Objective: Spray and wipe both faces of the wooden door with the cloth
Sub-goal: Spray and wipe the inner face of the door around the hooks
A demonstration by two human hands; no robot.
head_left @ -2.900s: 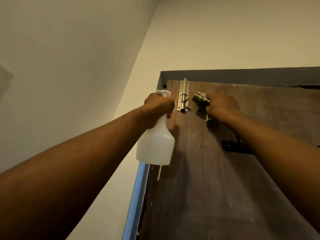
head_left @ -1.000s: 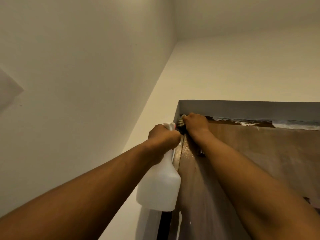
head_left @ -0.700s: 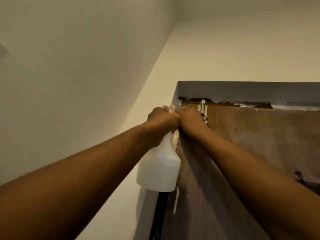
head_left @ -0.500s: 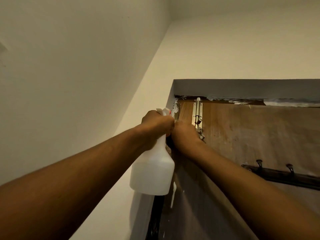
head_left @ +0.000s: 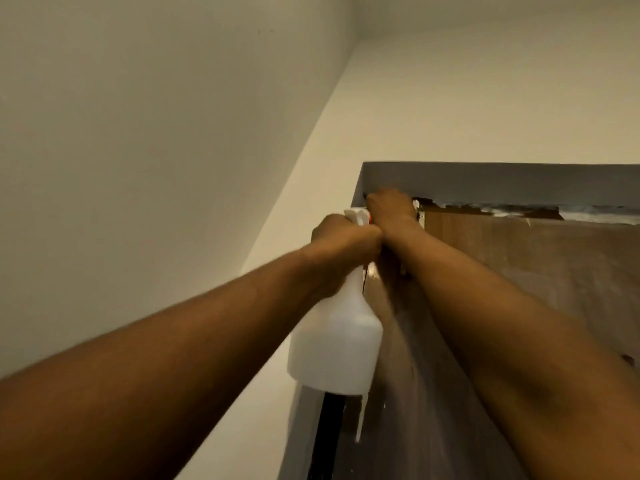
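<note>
The wooden door (head_left: pixel 519 289) stands under its grey frame (head_left: pixel 485 181). A white spray bottle (head_left: pixel 336 344) hangs beside the door's left edge, neck gripped by the left hand (head_left: pixel 343 244); the right hand (head_left: pixel 389 207) sits at its top-left corner, grip unclear.

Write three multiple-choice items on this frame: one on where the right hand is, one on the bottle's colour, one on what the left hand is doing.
1. Where is the right hand? A. at the wooden door, in its top corner under the grey frame; B. hanging at the person's side; C. at the door's bottom edge.
2. What colour is the spray bottle? A. blue; B. green; C. white.
3. What is the left hand doing? A. lying flat on the door; B. gripping the bottle's neck; C. hanging idle.
Answers: 1 A, its knuckles sit just below the frame; 2 C, the body is plain white; 3 B, its fingers wrap the neck.
</note>
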